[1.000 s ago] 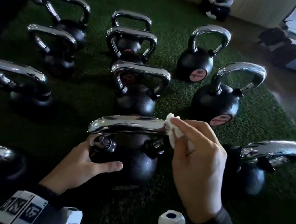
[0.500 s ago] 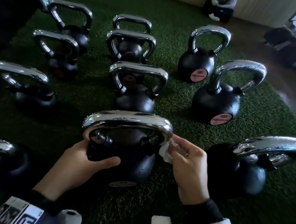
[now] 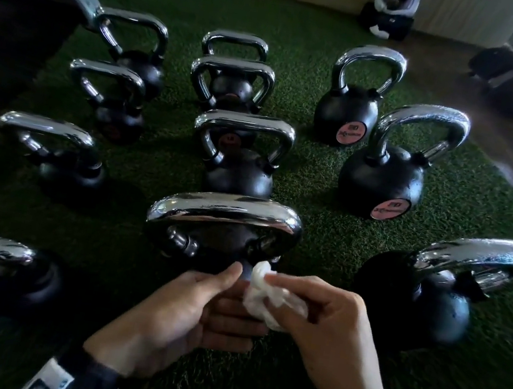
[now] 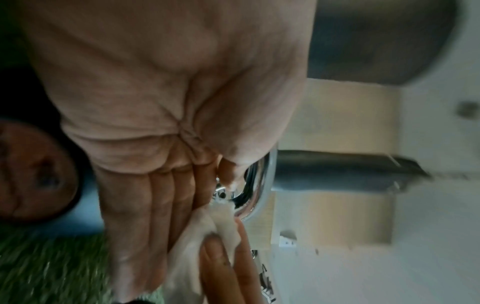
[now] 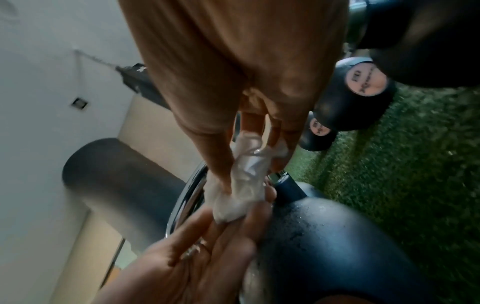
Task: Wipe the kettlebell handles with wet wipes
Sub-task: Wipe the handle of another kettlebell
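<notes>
Right hand (image 3: 326, 321), pinching the wet wipe (image 3: 262, 290), has left the kettlebell handle (image 3: 226, 211); flat-fingered left hand (image 3: 184, 313) now meets it, likely refolding.

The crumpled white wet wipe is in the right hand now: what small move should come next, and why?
Probably bring the crumpled white wet wipe back up onto the chrome handle of the nearest black kettlebell. The right hand pinches it just below the handle's right end, and the left hand lies flat against the black body.
</notes>
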